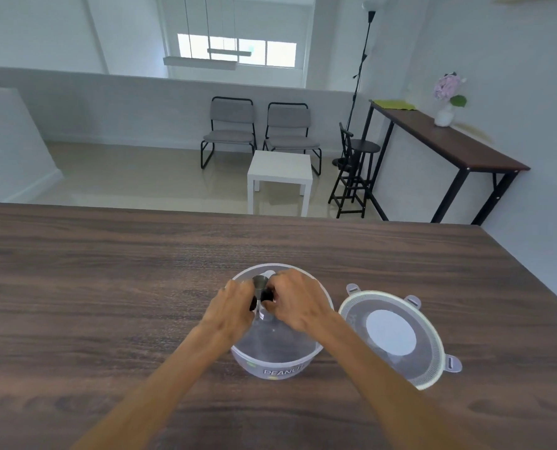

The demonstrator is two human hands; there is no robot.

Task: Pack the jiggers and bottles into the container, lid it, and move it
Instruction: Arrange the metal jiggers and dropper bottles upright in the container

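Both hands over container (277, 362) on table (108, 287): left hand (231, 306) pinching jigger (259, 284), right hand (295, 302) curled on dark-capped bottle (267, 295). Lid (392, 336) lying just right, off.

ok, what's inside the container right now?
Both hands, left and right, are over the container, holding a metal jigger and something dark. A clear bottle seems to be beneath them. The hands cover the rest.
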